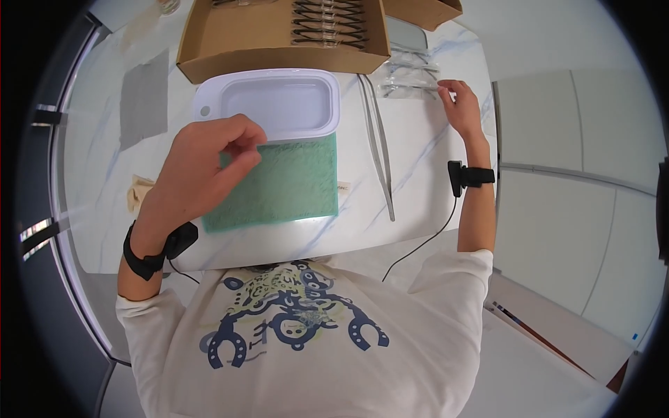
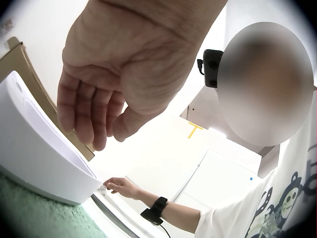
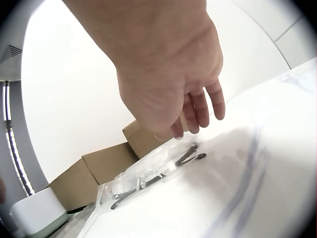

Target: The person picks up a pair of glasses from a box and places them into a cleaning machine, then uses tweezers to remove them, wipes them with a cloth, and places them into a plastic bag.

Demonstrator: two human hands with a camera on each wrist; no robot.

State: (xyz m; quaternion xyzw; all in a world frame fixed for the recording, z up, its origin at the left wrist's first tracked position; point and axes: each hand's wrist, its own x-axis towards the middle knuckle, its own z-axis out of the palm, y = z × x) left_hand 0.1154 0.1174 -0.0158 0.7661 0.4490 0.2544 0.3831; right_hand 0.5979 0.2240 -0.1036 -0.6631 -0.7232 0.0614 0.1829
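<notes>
My left hand (image 1: 202, 167) hovers over the near left part of a white plastic basin (image 1: 209, 90) and a green textured mat (image 1: 293, 181). Its fingers are loosely bent, and the left wrist view shows nothing in the palm. At the right side of the table my right hand (image 1: 460, 108) reaches to clear plastic bags (image 1: 411, 73) holding dark-armed eyeglasses (image 3: 185, 158). The fingertips are right at the end of the nearest bag, with a small gap between thumb and index finger. The right wrist view shows the other fingers hanging down, loosely bent.
A cardboard box (image 1: 279, 59) with several rows of bagged glasses stands behind the basin; another box (image 1: 432, 10) is at the back right. Long metal tweezers (image 1: 380, 153) lie right of the mat. A grey cloth (image 1: 144, 101) and a beige cloth (image 1: 138, 191) are at left.
</notes>
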